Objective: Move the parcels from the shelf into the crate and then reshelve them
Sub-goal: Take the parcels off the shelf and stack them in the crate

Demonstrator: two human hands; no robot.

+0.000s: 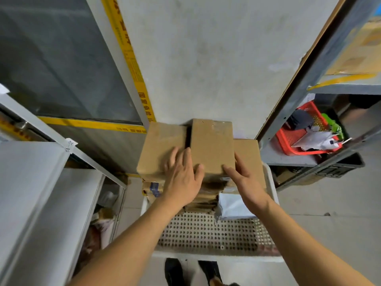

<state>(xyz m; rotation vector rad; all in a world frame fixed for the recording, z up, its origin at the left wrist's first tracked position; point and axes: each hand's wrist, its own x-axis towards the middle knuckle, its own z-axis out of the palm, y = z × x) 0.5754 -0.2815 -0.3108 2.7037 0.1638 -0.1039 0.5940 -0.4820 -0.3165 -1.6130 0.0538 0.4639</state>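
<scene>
Two hands on one box, with many parcels stacked in the crate.

We hold the middle box [212, 145] between our hands. Our left hand [181, 174] lies with spread fingers on its left side and partly on the box [162, 149] next to it. Our right hand [245, 178] has its thumb on the near corner, and its fingers reach along the right side. Beyond the right hand sits a lower box [247, 155]. Under our hands are more brown parcels and a white bag [233, 205], all in the white crate [206, 234] with holes in its floor. We think the crate is quite full. We cannot tell if this box is going in or coming out. Reshelving still seems left to do.
</scene>
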